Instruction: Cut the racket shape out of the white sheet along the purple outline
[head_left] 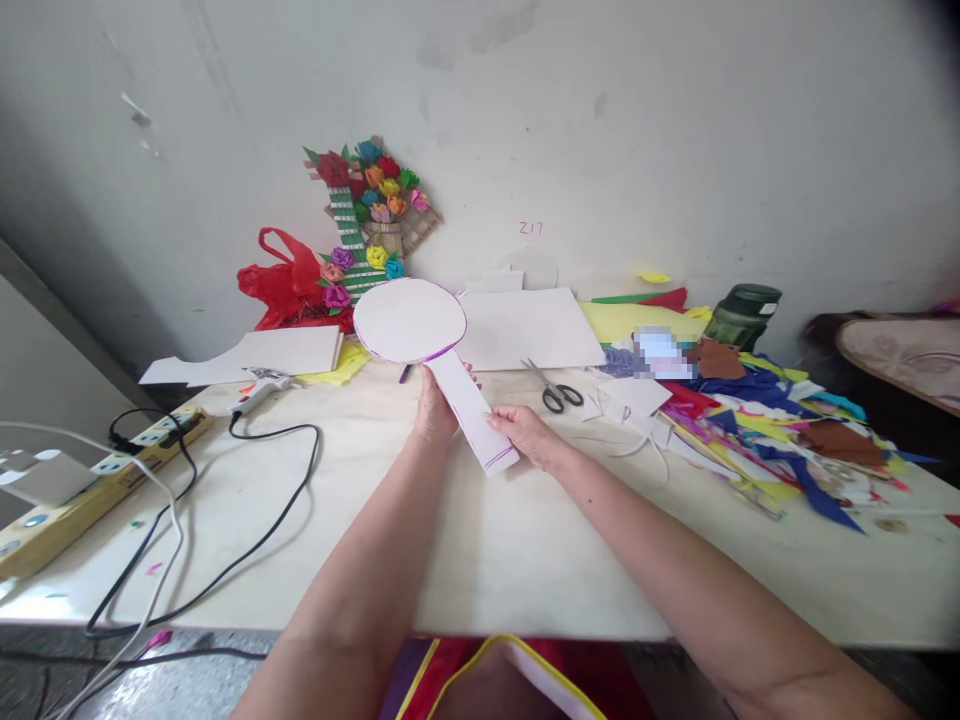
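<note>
Both hands hold up a white paddle-shaped cardboard cutout [409,320], a round head on a straight handle with purple pen lines along its edges. My left hand [436,408] grips the handle just below the round part, its thumb in front and the fingers mostly hidden behind. Lower down, my right hand [521,434] pinches the handle's right edge near its end. Black-handled scissors [555,390] lie on the table right of the cutout, blades partly spread. A dark pen [406,374] shows beneath the round head.
White boards [525,330] lie behind the cutout. Colourful scraps [795,440] and a dark green bottle [742,315] are at right. A glue gun [259,392], its black cord and a yellow power strip [112,480] occupy the left. Paper flowers [382,185] and a red bag [281,280] stand against the wall.
</note>
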